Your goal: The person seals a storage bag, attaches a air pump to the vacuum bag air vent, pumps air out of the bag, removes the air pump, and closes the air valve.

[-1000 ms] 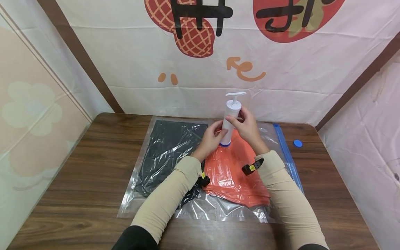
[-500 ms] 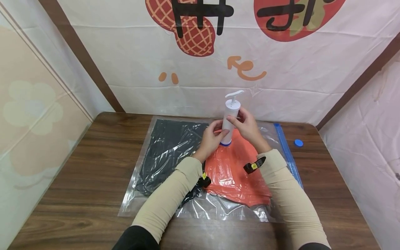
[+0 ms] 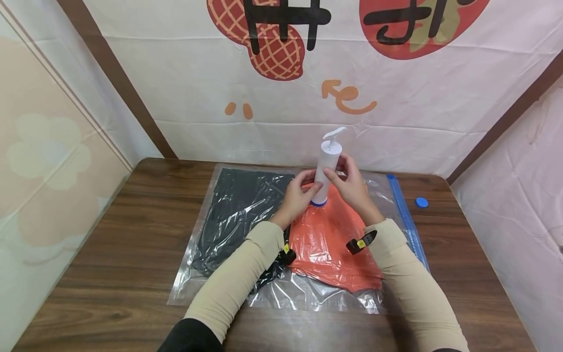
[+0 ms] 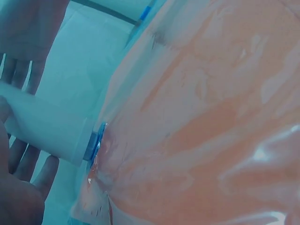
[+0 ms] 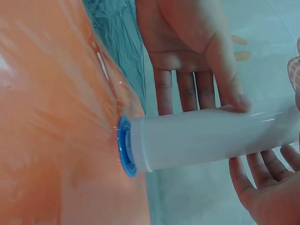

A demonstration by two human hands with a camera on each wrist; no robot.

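Observation:
A white hand pump (image 3: 329,159) with a T-shaped handle (image 3: 335,133) leans slightly over a clear vacuum storage bag (image 3: 303,298). Its lower end meets the blue valve (image 5: 125,146) of the bag. My left hand (image 3: 296,198) holds the pump low on its left side, thumb in front. Higher on the right, my right hand (image 3: 352,188) grips the barrel between thumb and fingers. Inside the bag lie a folded orange garment (image 3: 334,254) and a black one (image 3: 242,210). Neither hand touches the handle.
A blue zip strip (image 3: 402,210) edges the bag on the right. Beyond it a round blue cap (image 3: 422,202) lies on the brown wooden table (image 3: 97,254). A printed fabric wall (image 3: 189,142) rises behind the table's back edge.
The pump's handle has turned from nearly level to a slant. The barrel has shifted slightly right within the last half second; both hands keep hold of it.

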